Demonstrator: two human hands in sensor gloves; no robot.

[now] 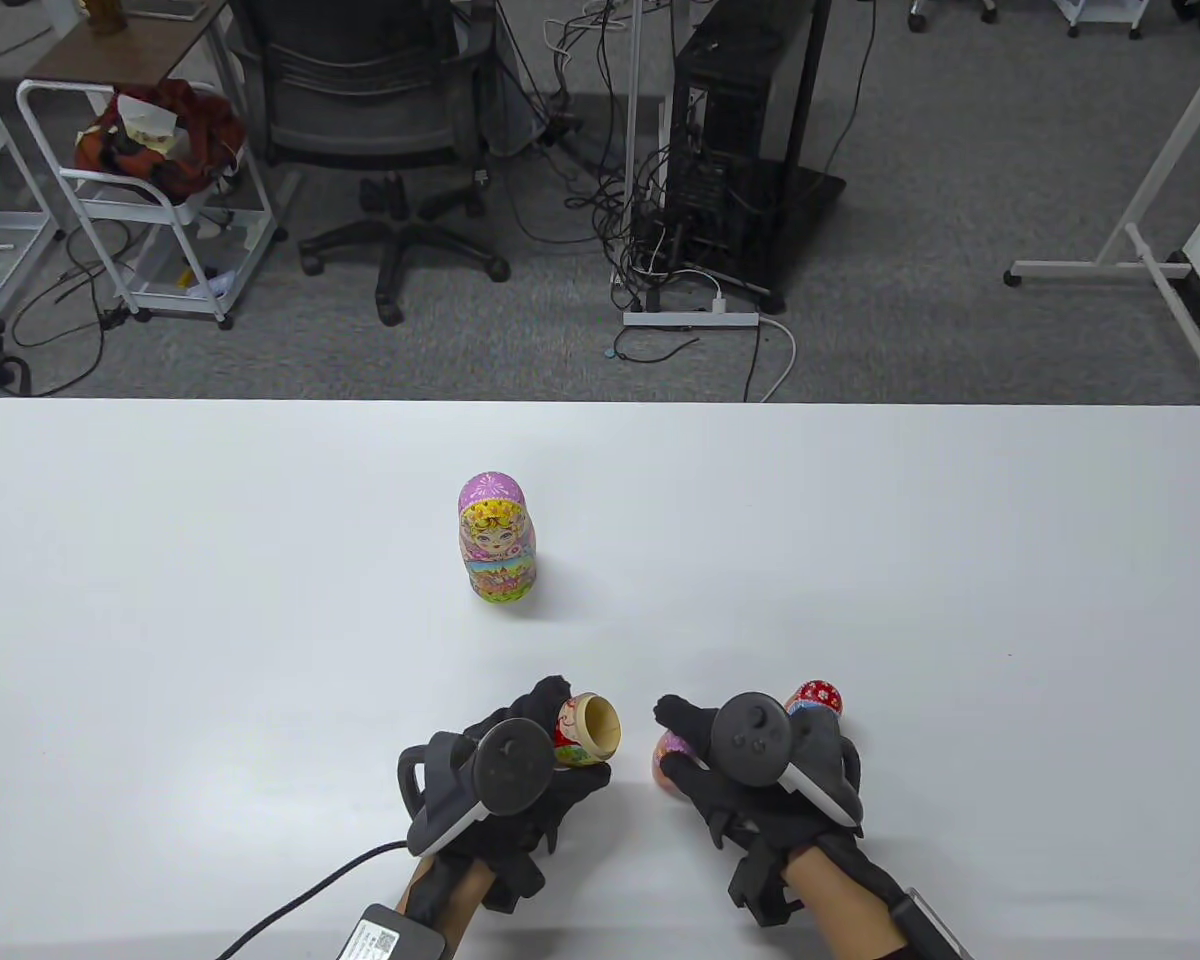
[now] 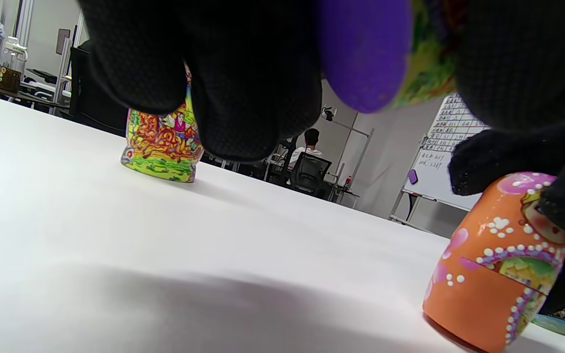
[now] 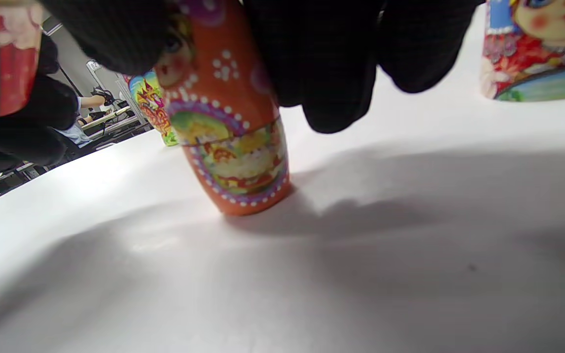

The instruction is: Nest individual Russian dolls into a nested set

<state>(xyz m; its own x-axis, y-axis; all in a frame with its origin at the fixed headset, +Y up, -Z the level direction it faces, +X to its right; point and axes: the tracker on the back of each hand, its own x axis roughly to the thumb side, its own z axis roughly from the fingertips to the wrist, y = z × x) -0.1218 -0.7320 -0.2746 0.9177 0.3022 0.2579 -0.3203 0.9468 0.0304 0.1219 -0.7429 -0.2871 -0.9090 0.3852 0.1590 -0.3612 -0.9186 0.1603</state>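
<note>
My left hand (image 1: 505,775) grips open doll half (image 1: 588,730), hollow facing right. Right hand (image 1: 760,765) clasps orange doll (image 3: 228,132), base on table (image 1: 260,600). Lift orange doll, align axes, seat squarely. Purple doll (image 1: 497,540) stands apart.

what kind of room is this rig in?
Likely an office or lab workspace: an office chair, a PC tower with loose cables on grey carpet, and a whiteboard behind the white table.

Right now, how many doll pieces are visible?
4: the pink-topped doll upright mid-table; an open doll half in the left hand; the orange doll under the right hand; a red doll beside it. Smaller ones may be nested unseen.
</note>
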